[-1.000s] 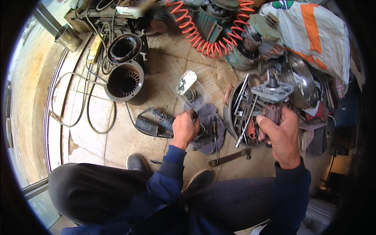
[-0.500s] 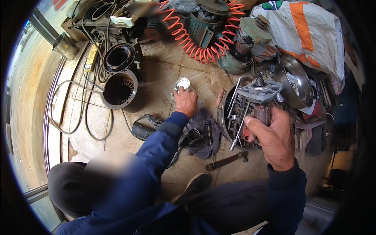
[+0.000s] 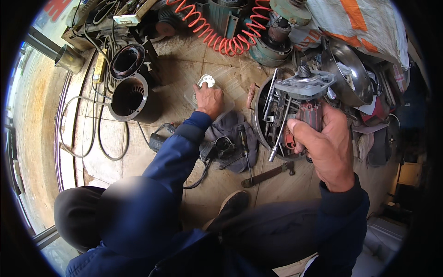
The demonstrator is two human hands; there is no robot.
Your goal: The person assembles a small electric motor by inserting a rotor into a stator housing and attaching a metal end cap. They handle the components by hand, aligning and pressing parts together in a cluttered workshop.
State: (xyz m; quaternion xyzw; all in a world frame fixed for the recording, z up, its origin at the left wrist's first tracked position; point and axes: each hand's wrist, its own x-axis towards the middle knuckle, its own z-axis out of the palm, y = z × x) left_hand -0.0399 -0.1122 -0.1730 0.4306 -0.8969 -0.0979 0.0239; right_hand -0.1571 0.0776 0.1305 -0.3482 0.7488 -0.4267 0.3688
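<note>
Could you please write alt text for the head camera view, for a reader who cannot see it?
A seated person's right hand holds up a motor armature, while the left hand reaches to a clear plastic tray on the tiled floor amid tools and motor housings.

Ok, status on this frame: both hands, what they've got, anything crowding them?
Left hand down on a clear plastic tray beside a small white part. Right hand gripping the motor rotor. Grey rag and tool-filled pan crowd between.
</note>
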